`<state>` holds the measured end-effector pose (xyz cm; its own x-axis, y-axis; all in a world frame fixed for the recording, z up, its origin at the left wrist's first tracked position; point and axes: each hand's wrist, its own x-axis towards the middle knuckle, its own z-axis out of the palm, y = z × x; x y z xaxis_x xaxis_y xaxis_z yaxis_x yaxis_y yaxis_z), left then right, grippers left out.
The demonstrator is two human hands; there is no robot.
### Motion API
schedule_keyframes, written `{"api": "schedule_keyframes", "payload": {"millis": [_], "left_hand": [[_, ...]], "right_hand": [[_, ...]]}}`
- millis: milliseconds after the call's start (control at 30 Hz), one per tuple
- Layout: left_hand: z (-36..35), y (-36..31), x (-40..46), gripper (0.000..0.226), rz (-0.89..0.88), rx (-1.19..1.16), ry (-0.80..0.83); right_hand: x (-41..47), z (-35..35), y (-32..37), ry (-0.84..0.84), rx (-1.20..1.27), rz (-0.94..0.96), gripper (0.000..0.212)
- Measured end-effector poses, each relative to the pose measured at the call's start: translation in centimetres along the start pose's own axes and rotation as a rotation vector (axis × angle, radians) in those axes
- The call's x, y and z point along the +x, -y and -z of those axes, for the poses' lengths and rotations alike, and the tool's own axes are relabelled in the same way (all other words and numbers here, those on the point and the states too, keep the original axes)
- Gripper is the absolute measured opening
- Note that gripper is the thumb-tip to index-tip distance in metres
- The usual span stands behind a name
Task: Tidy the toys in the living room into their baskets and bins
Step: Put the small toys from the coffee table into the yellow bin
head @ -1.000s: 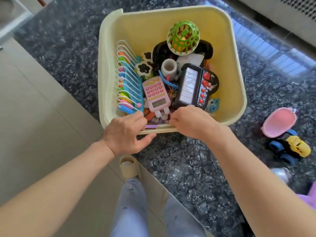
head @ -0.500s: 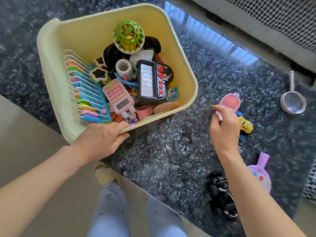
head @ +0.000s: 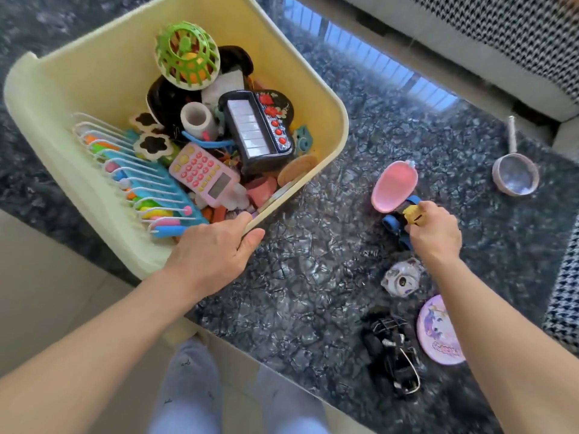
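Observation:
A pale yellow bin point(head: 332, 108) stands on the dark marbled table, holding several toys: a green cage ball point(head: 187, 55), a black toy piano point(head: 258, 126), a pink toy calculator point(head: 205, 173) and a blue xylophone point(head: 147, 183). My left hand point(head: 213, 255) grips the bin's near rim, thumb outside. To the right, my right hand point(head: 434, 234) grips a yellow toy truck with blue wheels point(head: 404, 219). A pink oval scoop point(head: 394, 186) lies against the truck's far side.
A toy camera point(head: 402, 280), a purple unicorn disc point(head: 438, 330) and a black toy car point(head: 393, 352) lie near my right forearm. A small metal strainer point(head: 515, 177) sits at the far right. A houndstooth sofa edge point(head: 501, 29) borders the table behind.
My right hand left the bin's rim, swung right and closed on the yellow truck. The left hand stayed on the rim. The view swung to the right.

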<state>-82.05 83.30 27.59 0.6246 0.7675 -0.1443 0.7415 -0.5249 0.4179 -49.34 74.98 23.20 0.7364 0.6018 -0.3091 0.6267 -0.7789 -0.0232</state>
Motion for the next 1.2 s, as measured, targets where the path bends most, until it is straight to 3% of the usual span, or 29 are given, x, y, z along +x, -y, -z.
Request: {"api": "schedule_keyframes", "payload": {"millis": [67, 167, 233, 300, 367, 467, 600, 733, 833, 900, 967, 1067, 1133, 1200], "left_hand": [[-0.1, -0.1, -0.1, 0.039, 0.015, -0.017, -0.012], [0.2, -0.2, -0.4, 0.03, 0.041, -0.051, -0.015], [0.3, -0.3, -0.6, 0.031, 0.048, -0.038, -0.024], [0.4, -0.4, -0.6, 0.031, 0.062, -0.029, -0.012], [0.6, -0.4, -0.5, 0.03, 0.101, -0.054, 0.01], [1.1, -0.4, -0.7, 0.036, 0.144, -0.08, -0.019], [0.9, 0.1, -1.1, 0.042, 0.065, 0.028, -0.102], [0.4, 0.5, -1.2, 0.036, 0.057, 0.109, -0.221], [-0.2, 0.6, -1.1, 0.039, 0.058, 0.031, -0.28], [-0.4, 0.6, -1.1, 0.039, 0.074, -0.029, -0.277], [-0.6, 0.6, -1.0, 0.039, 0.088, -0.068, -0.254], [-0.6, 0.8, -0.9, 0.039, 0.096, -0.085, -0.236], [-0.4, 0.7, -1.0, 0.039, 0.092, -0.074, -0.255], [-0.1, 0.6, -0.9, 0.038, 0.081, -0.058, -0.266]], "right_hand": [[-0.9, 1.1, 0.3, -0.127, 0.117, 0.025, 0.044], [-2.9, 4.5, 2.5, -0.356, 0.491, 0.107, 0.05], [-4.6, 7.8, 5.3, -0.407, 0.72, 0.194, 0.049], [-6.3, 10.7, 9.2, -0.336, 0.869, 0.325, 0.042], [-7.7, 11.9, 13.6, -0.153, 0.896, 0.489, 0.037], [-9.2, 10.4, 20.2, 0.117, 0.746, 0.67, 0.04], [-10.1, 6.0, 26.7, 0.252, 0.53, 0.778, 0.056], [-10.1, 3.0, 28.5, 0.315, 0.424, 0.781, 0.057], [-9.7, 3.0, 26.9, 0.314, 0.475, 0.772, 0.05], [-9.2, 3.6, 24.5, 0.116, 0.625, 0.806, 0.036], [-8.1, 4.1, 21.2, -0.189, 0.751, 0.808, 0.024], [-5.3, 4.1, 15.4, -0.549, 0.797, 0.612, 0.023], [-3.1, 4.0, 12.3, -0.512, 0.757, 0.388, 0.029], [-0.5, 2.8, 9.6, -0.258, 0.583, 0.169, 0.035]]}}
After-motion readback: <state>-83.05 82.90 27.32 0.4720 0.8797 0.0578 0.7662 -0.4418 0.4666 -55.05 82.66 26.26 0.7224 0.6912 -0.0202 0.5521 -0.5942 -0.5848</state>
